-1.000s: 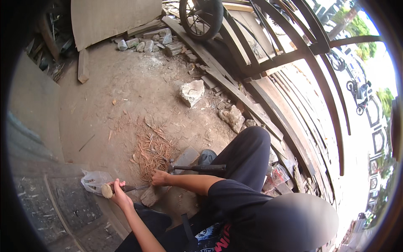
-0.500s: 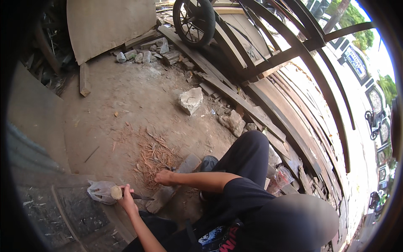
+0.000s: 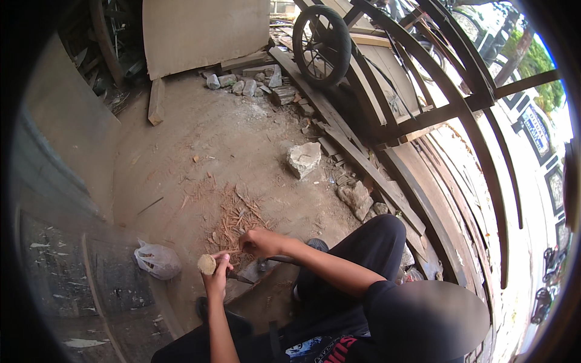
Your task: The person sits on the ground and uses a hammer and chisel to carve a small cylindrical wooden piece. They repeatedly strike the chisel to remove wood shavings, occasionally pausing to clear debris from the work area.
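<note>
My left hand (image 3: 216, 273) is closed around a tool with a round, pale wooden end (image 3: 206, 264). A dark pointed blade (image 3: 241, 277) sticks out from that fist toward the right. Beside it my right hand (image 3: 261, 242) is held with its fingers pinched, close to the left fingertips. What the right fingers hold is too small to make out; a thin reddish strip seems to lie between the hands. Just beyond both hands, a heap of reddish-brown wood shavings (image 3: 237, 213) is spread on the dirt ground.
A knotted plastic bag (image 3: 157, 260) lies left of my hands, beside dark, paint-spotted boards (image 3: 55, 272). Pale rocks (image 3: 304, 160) and long planks (image 3: 369, 166) line the right side. Farther back stand a spoked wheel (image 3: 344, 51) and an upright panel (image 3: 206, 36).
My right hand has lifted from the shavings and come near my left hand. The left hand, with the tool, has moved right, away from the plastic bag. The view has shifted left.
</note>
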A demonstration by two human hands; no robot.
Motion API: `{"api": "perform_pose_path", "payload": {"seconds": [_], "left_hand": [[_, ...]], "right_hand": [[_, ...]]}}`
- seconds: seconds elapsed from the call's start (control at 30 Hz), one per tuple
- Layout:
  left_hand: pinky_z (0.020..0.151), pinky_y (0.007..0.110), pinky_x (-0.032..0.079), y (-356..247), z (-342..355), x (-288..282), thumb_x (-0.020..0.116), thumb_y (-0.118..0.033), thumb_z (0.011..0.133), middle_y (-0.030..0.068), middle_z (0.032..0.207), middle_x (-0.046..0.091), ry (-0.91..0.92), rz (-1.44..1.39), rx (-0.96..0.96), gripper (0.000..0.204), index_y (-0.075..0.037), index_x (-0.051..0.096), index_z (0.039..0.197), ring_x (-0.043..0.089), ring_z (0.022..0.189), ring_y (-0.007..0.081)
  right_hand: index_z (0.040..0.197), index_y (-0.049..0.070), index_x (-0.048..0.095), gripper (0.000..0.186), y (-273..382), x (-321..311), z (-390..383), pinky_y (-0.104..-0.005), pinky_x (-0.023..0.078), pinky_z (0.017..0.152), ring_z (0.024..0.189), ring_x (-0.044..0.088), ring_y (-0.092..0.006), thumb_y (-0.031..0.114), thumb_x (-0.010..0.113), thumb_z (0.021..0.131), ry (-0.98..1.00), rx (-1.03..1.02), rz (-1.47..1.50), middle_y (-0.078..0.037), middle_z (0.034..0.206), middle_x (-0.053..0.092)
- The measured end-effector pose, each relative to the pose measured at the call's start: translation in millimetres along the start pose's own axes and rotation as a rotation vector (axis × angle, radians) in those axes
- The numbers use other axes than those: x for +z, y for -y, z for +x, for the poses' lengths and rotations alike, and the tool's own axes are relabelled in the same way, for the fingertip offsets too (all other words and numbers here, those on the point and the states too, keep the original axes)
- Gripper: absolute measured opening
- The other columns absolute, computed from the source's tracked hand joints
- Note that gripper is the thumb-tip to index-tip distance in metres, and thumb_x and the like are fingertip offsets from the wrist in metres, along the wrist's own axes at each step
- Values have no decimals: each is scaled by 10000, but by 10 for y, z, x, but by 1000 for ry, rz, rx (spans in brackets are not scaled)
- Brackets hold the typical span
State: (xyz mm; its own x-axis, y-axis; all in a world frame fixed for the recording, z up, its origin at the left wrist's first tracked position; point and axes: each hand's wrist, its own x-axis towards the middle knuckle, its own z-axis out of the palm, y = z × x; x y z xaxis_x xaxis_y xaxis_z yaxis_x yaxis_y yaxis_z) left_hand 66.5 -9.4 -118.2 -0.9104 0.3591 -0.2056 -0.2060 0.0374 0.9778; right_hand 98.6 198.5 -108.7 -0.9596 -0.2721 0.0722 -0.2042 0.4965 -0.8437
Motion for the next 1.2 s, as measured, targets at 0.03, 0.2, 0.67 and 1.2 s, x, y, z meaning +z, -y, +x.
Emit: {"api": "perform_pose_path", "payload": {"seconds": [0.03,0.2,0.67,1.2], "left_hand": [[583,246,455,-34,-25,10,633,-97,850,32,729,568,5,-13,1,176,31,593,964,524,603,99],[549,226,422,-97,-99,-44,645,-97,838,16,732,588,4,-30,18,154,17,621,940,526,595,86],[644,271,463,-215,-95,-121,653,-100,842,80,767,619,-51,-233,-31,112,-22,573,850,554,649,121],[656,313,444,-260,-146,-152,666,-148,824,41,694,557,193,-713,-333,133,-57,572,801,516,615,138]], "right_hand": [[895,2,631,138,46,13,6,-365,490,647,750,638,-278,55,609,770,-2,-6,18,-160,786,643],[926,4,623,145,287,-24,81,-324,493,657,764,643,-226,54,598,792,79,7,45,-135,824,652],[952,-22,622,122,428,0,61,-239,465,677,779,583,-89,-12,571,841,123,163,369,-37,833,646],[977,-32,638,129,409,-36,57,-258,491,741,789,604,-113,12,611,859,319,199,788,-55,864,661]]}}
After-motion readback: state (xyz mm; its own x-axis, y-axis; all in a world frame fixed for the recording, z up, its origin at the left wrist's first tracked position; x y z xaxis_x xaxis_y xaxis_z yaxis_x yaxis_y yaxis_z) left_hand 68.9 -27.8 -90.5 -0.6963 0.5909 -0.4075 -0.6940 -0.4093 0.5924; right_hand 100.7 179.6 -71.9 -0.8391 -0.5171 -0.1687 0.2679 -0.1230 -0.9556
